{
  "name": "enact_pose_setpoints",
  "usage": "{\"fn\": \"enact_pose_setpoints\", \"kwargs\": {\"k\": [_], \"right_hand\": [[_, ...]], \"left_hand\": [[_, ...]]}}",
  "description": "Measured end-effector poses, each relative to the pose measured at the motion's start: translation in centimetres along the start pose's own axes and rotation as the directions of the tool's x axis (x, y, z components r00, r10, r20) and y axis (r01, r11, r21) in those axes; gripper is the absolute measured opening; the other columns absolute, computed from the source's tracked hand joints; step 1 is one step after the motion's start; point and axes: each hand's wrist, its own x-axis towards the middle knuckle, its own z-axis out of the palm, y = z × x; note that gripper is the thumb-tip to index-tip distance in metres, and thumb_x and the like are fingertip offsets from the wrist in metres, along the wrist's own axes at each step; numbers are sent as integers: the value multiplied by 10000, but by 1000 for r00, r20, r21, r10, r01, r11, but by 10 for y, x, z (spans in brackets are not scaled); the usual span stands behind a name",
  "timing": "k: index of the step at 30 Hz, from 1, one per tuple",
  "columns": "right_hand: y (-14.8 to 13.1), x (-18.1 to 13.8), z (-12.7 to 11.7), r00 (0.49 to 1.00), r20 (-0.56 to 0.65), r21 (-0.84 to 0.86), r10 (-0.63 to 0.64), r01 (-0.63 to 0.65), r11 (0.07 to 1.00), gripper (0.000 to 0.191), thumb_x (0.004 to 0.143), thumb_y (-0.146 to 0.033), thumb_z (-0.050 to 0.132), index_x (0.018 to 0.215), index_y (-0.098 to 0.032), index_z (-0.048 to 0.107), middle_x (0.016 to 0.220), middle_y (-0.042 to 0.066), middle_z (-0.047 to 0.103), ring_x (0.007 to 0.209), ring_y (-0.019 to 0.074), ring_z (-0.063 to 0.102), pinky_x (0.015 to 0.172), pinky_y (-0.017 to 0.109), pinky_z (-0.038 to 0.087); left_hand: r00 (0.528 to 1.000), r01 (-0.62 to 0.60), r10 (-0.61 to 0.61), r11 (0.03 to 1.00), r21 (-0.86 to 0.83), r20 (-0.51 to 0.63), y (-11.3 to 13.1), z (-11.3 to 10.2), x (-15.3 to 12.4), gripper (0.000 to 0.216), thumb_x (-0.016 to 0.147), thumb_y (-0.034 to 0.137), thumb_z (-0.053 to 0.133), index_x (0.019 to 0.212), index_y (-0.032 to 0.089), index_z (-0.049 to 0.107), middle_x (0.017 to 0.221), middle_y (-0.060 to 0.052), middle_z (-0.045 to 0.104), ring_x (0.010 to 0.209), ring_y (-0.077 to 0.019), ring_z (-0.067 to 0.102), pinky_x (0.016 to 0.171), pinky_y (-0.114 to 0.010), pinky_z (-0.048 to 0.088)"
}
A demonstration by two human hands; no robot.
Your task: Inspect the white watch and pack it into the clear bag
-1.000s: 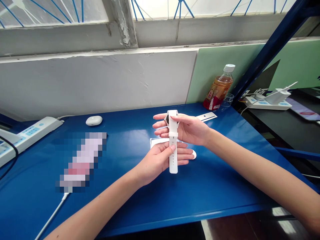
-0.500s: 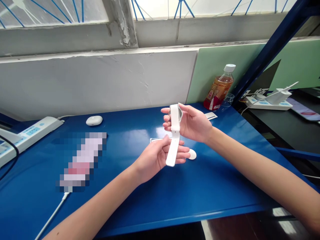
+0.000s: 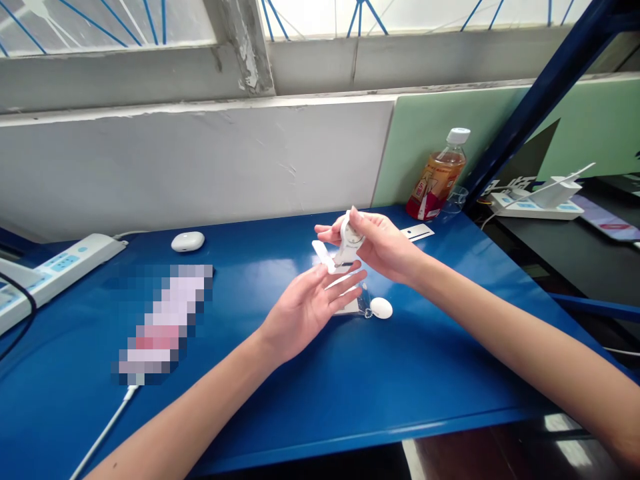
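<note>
My right hand [image 3: 383, 243] is closed around the round case of a white wristwatch [image 3: 351, 235], thumb on its near edge and other fingers behind. The watch's white strap [image 3: 325, 257] bends below the case toward my left hand. My left hand [image 3: 313, 303] lies palm up under it, fingers spread, its thumb tip touching or very near the strap. On the desk beneath the hands is a clear pouch [image 3: 353, 307], partly hidden by my left fingers. A bead chain joins it to a white oval tag [image 3: 381, 308].
On the blue desk [image 3: 240, 400] are a white earbud case [image 3: 188, 241], a pixelated phone [image 3: 173, 313] on a white cable and a power strip [image 3: 65, 273]. A drink bottle [image 3: 437, 177] and a white card [image 3: 419, 232] are at the back right, near a blue post [image 3: 545, 87].
The watch has turned so its round face shows, and its strap, formerly hanging over my left palm, now folds up to the left. My left fingers have spread, uncovering more of the pouch.
</note>
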Motion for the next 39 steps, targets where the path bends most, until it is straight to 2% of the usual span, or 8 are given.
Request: {"fn": "enact_pose_setpoints", "kwargs": {"k": [4, 8, 11, 15, 20, 24, 32, 39], "right_hand": [[3, -4, 3, 998, 33, -235, -62, 68, 970, 320, 911, -503, 615, 936, -224, 769, 1349, 51, 638, 1007, 190, 669, 810, 292, 514], [4, -7, 5, 998, 43, -295, -42, 53, 954, 339, 925, -501, 591, 1060, -237, 756, 1329, 58, 650, 1137, 228, 621, 789, 281, 519], [5, -8, 7, 994, 92, -220, 59, -37, 975, 367, 928, -503, 587, 1111, -224, 739, 1243, 76, 697, 1111, 230, 645, 796, 284, 538], [3, -7, 10, 980, 162, 28, 114, -120, 992, 322, 940, -420, 597, 1121, -185, 721, 1193, 95, 722, 1154, 230, 645, 996, 354, 496], [-3, -4, 9, 952, 218, 260, 214, -268, 928, 488, 1018, -454, 361, 1132, -122, 699, 1220, 132, 709, 1128, 232, 665, 1061, 393, 448], [-7, -5, 9, 939, 254, 283, 232, -302, 910, 590, 1015, -523, 273, 1150, -128, 689, 1260, 137, 686, 1137, 248, 658, 1056, 415, 444], [-19, -9, 13, 937, 301, 232, 177, -252, 940, 669, 996, -604, 231, 1165, -146, 689, 1271, 125, 680, 1197, 269, 618, 1087, 444, 400], [-13, -8, 12, 938, 285, 224, 199, -267, 937, 634, 993, -602, 250, 1156, -171, 685, 1236, 111, 697, 1151, 263, 642, 1055, 441, 433]], "left_hand": [[999, -52, 49, 968, 244, 20, -5, -4, 0, 379, 928, 321, 677, 1247, 123, 624, 1260, -169, 676, 1220, -329, 615, 1051, -456, 455], [1000, -23, 15, 930, 366, 24, -11, -6, -1, 375, 916, 352, 693, 1191, 101, 652, 1095, -176, 744, 1049, -309, 712, 947, -433, 527], [1000, -18, 8, 924, 381, 28, -13, -5, -2, 359, 924, 381, 675, 1136, 92, 668, 1025, -171, 762, 994, -300, 732, 911, -423, 547], [999, -13, -5, 921, 389, 43, -13, -4, -2, 349, 957, 410, 615, 1109, 103, 680, 1018, -168, 765, 975, -300, 739, 895, -421, 551], [995, -6, -34, 915, 403, 91, -14, -4, -2, 344, 954, 401, 615, 1093, 96, 694, 1049, -182, 757, 974, -305, 739, 861, -400, 563], [997, 21, -48, 909, 415, 56, -16, -5, 0, 366, 949, 419, 616, 1079, 86, 694, 1034, -192, 758, 961, -311, 743, 850, -402, 569], [999, 49, -45, 913, 404, -18, -15, -6, 1, 363, 921, 415, 658, 1051, 77, 684, 1012, -191, 762, 956, -308, 744, 853, -402, 575], [996, 33, -62, 904, 425, 56, -14, -4, -1, 362, 954, 400, 613, 1099, 73, 667, 1061, -191, 752, 994, -300, 735, 881, -407, 571]]}}
